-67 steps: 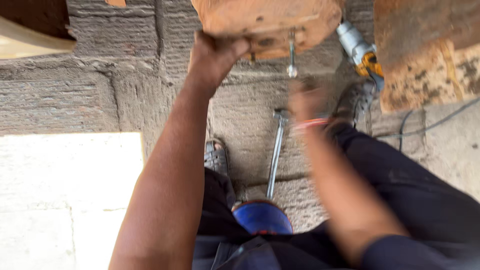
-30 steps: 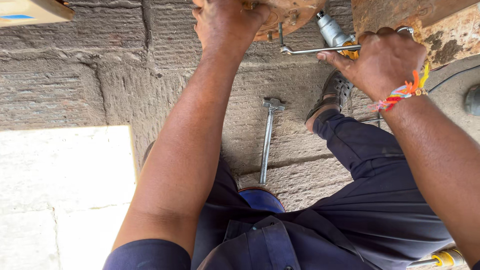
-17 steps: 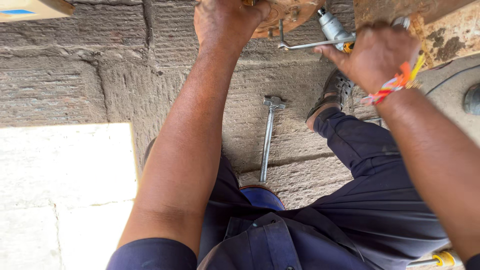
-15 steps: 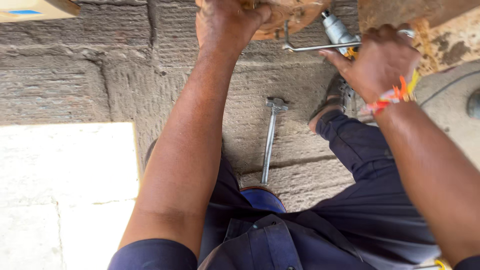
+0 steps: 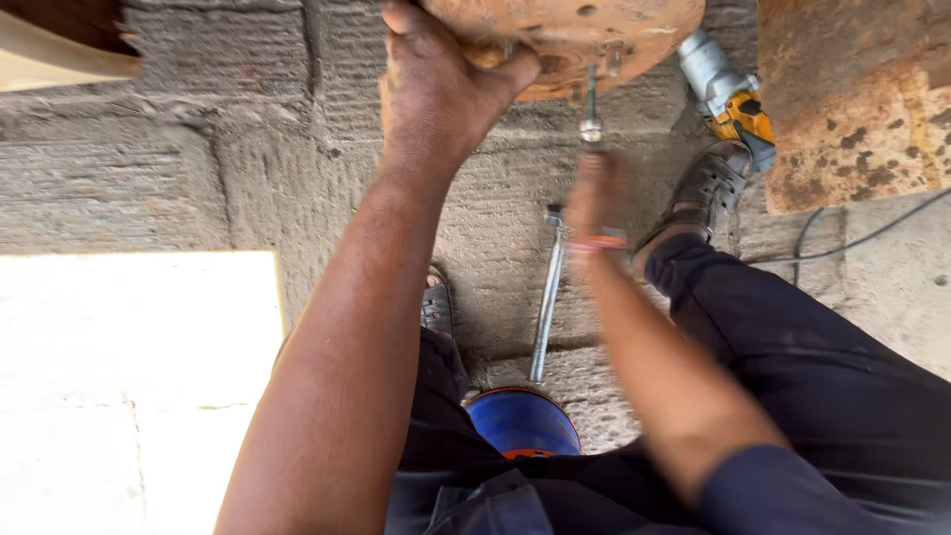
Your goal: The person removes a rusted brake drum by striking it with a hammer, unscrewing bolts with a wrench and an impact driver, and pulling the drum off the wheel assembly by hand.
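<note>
1. Left hand [image 5: 436,94] clamps the near edge of the rusty round disc [image 5: 575,40], fingers wrapped over the rim, thumb on the face. We keep that grip firm so the disc cannot turn or tip.
2. A bolt [image 5: 590,104] hangs down from the disc, nut or head at its lower end. It looks roughly square to the disc face; we want it that way so the thread does not bind.
3. Right hand [image 5: 594,193] sits just below the bolt, blurred by motion. We cannot tell whether it is open or closed, or whether it touches the bolt yet. Wrist carries a coloured thread band [image 5: 599,241].
4. For a clean turn, we judge it best to pinch the bolt end with the fingertips and spin in line with its axis, no side load.
5. A long metal tool [image 5: 547,297] lies on the stone floor [image 5: 198,178] between the feet, near the blue round can [image 5: 523,421]. We use it only once finger turning stops.
6. A power tool [image 5: 728,89] rests beside the right sandal [image 5: 705,188], cable trailing right. We keep the foot off both.
</note>
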